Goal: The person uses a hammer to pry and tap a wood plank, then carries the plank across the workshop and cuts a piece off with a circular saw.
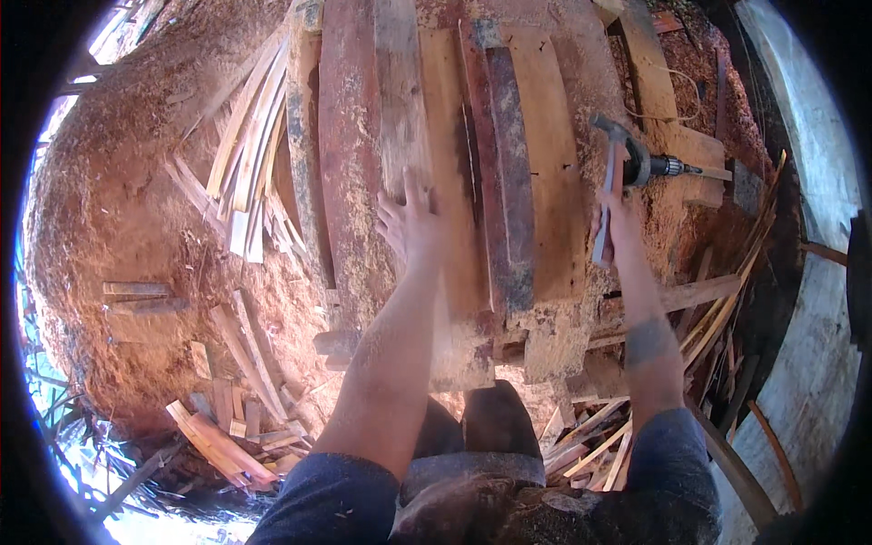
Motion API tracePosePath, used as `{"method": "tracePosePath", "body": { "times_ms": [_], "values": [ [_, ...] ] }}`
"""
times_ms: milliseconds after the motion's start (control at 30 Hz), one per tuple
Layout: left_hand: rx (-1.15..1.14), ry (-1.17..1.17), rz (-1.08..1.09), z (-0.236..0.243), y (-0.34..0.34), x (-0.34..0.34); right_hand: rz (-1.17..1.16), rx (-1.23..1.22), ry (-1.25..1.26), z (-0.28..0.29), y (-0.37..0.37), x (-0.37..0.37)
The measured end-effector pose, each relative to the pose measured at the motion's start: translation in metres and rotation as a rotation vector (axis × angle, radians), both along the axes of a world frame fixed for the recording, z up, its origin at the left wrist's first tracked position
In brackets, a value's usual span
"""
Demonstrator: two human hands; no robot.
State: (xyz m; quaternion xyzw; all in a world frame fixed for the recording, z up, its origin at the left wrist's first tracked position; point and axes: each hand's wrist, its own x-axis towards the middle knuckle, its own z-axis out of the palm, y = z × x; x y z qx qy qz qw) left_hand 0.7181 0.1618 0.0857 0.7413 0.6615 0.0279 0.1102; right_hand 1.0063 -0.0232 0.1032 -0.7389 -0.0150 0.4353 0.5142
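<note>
My left hand [413, 225] lies with its fingers spread on a long grey plank [401, 100], close to the plank's near end. A reddish, sawdust-covered board [348, 145] runs along its left side. My right hand [621, 225] is closed around the handle of a hammer [614, 154], whose head points away from me. Just right of the hammer lies a power drill [643, 167] with a dark chuck, partly hidden behind the hammer. Between my hands, a narrow dark strip of wood [511, 163] rests on paler boards [551, 182] with a few nails standing in them.
Thin wood slats [250, 154] are heaped at the left on sawdust-covered ground [109, 218]. Offcuts [222, 445] lie at the lower left, and more scrap strips [595, 445] by my right arm. A pale curved sheet [808, 300] borders the right side.
</note>
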Motion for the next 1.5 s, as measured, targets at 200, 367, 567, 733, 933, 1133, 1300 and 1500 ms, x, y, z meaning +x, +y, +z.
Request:
{"method": "tracePosePath", "body": {
  "times_ms": [200, 367, 567, 733, 933, 1133, 1300, 1500],
  "values": [
    [-0.092, -0.003, 0.008, 0.014, -0.004, 0.011, -0.042, -0.177, 0.012, -0.01, -0.124, -0.132],
    [0.001, 0.014, 0.017, 0.01, -0.008, 0.012, 0.121, -0.294, -0.097, -0.024, -0.156, -0.167],
    [0.014, 0.024, 0.004, -0.001, -0.008, 0.005, -0.261, 0.192, 0.9, 0.022, -0.142, -0.138],
    [0.023, 0.033, -0.028, -0.005, -0.006, 0.005, 0.373, -0.334, -0.216, 0.071, -0.172, -0.14],
    [0.018, 0.027, -0.027, -0.004, -0.004, 0.001, 1.329, -0.466, -0.563, 0.135, -0.215, -0.129],
    [0.006, 0.004, -0.024, -0.007, -0.008, 0.009, 2.192, -0.303, -0.572, 0.113, -0.159, -0.108],
    [0.033, 0.009, -0.024, -0.007, 0.0, 0.001, 1.965, -0.555, -0.948, 0.082, -0.147, -0.077],
    [-0.007, -0.016, -0.019, -0.002, -0.005, 0.004, 2.073, -0.593, -0.39, 0.099, -0.173, -0.131]
  ]
}}
